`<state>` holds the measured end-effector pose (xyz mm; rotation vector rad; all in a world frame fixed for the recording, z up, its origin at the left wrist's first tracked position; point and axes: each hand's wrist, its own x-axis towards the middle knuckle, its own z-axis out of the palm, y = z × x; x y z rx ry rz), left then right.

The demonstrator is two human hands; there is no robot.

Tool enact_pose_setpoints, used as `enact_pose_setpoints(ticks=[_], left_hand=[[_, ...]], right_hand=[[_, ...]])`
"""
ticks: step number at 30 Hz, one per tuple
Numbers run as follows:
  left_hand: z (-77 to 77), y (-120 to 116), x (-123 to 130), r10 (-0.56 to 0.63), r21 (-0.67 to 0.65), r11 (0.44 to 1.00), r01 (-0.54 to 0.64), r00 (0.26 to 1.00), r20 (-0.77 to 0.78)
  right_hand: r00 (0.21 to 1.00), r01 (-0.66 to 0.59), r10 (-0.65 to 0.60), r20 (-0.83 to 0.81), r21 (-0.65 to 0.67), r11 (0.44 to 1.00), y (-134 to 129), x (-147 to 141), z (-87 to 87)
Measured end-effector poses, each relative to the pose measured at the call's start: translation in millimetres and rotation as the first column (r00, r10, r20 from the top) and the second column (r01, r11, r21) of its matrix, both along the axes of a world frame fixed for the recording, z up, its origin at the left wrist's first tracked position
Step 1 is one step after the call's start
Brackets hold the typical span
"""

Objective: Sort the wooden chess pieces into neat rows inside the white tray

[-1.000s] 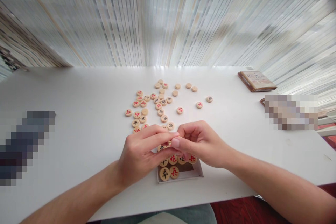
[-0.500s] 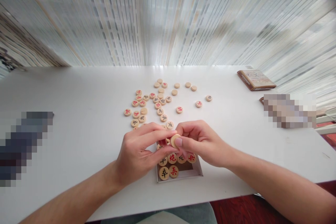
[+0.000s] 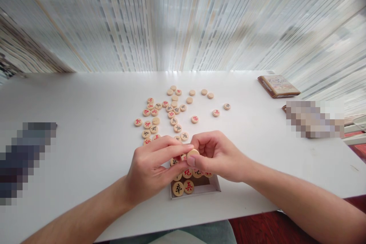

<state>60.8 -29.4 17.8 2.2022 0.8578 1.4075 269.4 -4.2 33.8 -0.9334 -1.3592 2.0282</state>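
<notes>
Between my two hands is a round wooden Chinese chess piece point(image 3: 193, 154), its visible face blank. My right hand point(image 3: 219, 156) pinches it, with the thumb across its lower edge. From the other side my left hand point(image 3: 160, 164) closes on it with its fingertips. Both hands are above a shallow open box point(image 3: 208, 189). In the box lie several pieces with red or black characters, among them a black-marked piece point(image 3: 178, 188) and a red-marked piece point(image 3: 188, 187) in the nearest row. My hands cover the box's far part.
Several loose chess pieces point(image 3: 171, 115) are scattered on the white table point(image 3: 94, 129) beyond the box. At the back right lies a flat brown box point(image 3: 278, 86), with a blurred-out object point(image 3: 314, 119) in front of it. Another blurred object point(image 3: 28, 160) is on the left. A striped curtain point(image 3: 171, 19) hangs behind.
The held piece has tilted between my fingers and moved slightly down the view. My left hand has shifted slightly, uncovering more loose pieces behind it. The scattered pieces lie as before.
</notes>
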Motion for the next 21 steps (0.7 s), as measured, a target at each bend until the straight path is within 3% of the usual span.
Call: enact_pose_setpoints(ticks=[6,13,21], left_hand=[[-1.6,0.9,-0.8,0.008,-0.013,1.0,-0.008,1.0,0.004],[0.1,3.1,-1.0,0.005,-0.15,0.989,0.013,0.993,0.121],[4.2,4.3,-2.6,-0.005,-0.163,0.986,0.032,0.987,0.161]], right_hand=[[0.999,0.009,-0.011,-0.043,-0.05,0.999,-1.6,-1.7,-1.4],[0.996,-0.05,0.051,-0.067,0.016,0.999,3.5,3.9,5.6],[0.988,-0.077,0.087,-0.128,0.08,0.994,5.9,7.1,0.9]])
